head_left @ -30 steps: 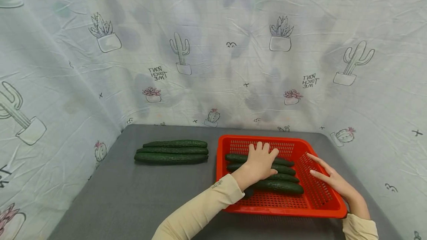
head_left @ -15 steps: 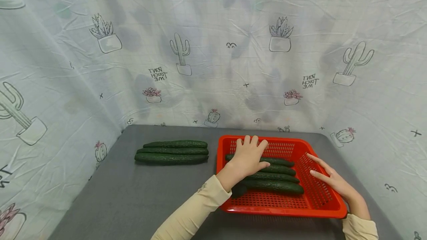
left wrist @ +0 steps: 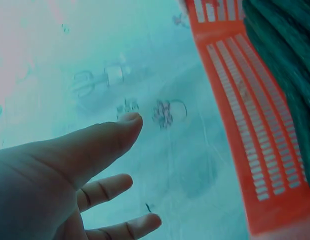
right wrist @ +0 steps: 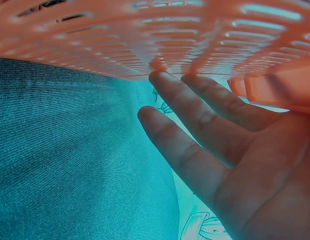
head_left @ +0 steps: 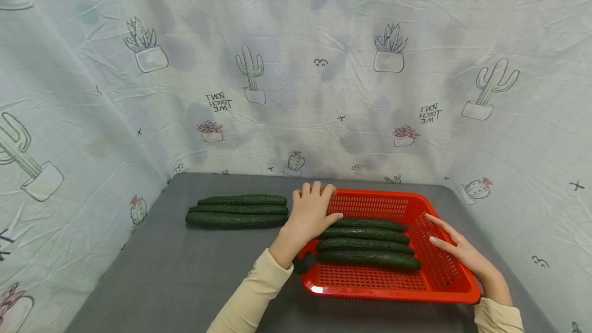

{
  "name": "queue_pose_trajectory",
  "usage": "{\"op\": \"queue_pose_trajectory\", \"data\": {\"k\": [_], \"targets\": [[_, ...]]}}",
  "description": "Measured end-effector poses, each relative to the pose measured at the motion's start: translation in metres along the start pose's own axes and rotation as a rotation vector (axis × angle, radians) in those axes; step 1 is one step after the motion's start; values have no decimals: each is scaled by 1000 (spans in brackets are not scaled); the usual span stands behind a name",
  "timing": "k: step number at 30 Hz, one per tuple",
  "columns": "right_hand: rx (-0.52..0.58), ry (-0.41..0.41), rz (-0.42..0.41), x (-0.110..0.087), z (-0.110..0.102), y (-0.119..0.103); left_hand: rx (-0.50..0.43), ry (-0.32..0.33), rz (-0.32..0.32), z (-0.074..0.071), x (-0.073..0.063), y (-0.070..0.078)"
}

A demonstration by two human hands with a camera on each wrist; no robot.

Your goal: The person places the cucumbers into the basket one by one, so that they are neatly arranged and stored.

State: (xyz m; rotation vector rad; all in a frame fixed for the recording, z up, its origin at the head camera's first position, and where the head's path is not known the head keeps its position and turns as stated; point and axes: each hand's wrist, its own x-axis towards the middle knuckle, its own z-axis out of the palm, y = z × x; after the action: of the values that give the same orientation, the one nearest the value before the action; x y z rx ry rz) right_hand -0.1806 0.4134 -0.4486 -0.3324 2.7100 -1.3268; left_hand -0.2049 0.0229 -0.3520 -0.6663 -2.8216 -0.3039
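Observation:
My left hand (head_left: 307,215) is over the left rim of a red slotted plastic basket (head_left: 393,296), fingers spread and nothing held. In the left wrist view its thumb (left wrist: 95,147) stands apart from the fingers, beside the basket's wall. Several dark green cucumbers (head_left: 365,257) lie side by side inside the basket. My right hand (head_left: 469,256) holds the basket's right side, thumb and index finger over the inner wall. Other fingers (right wrist: 195,115) reach under the basket in the right wrist view, above the grey table top.
Three more cucumbers (head_left: 238,220) lie in a row on the grey table (head_left: 222,266), left of the basket. A pale curtain (head_left: 296,81) printed with cacti hangs behind and on both sides. A dark wrist device (head_left: 304,262) sits at my left wrist.
My left hand has moved left from above the cucumbers in the basket to its left rim, uncovering them. My right hand and the basket have stayed in place.

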Motion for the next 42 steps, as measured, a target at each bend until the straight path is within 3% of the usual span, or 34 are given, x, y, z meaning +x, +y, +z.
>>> {"op": "queue_pose_trajectory", "data": {"k": [9,26,35,42], "targets": [[-3,9,1,-2,1,0,-93,1,-55,9,-9,-30],[-16,16,-29,-1,1,1,-103,0,-105,37,-28,-75],[-23,16,-13,-1,0,1,-111,16,-125,51,-40,-107],[-21,10,-12,1,0,1,-70,-9,-150,62,-51,-136]]}}
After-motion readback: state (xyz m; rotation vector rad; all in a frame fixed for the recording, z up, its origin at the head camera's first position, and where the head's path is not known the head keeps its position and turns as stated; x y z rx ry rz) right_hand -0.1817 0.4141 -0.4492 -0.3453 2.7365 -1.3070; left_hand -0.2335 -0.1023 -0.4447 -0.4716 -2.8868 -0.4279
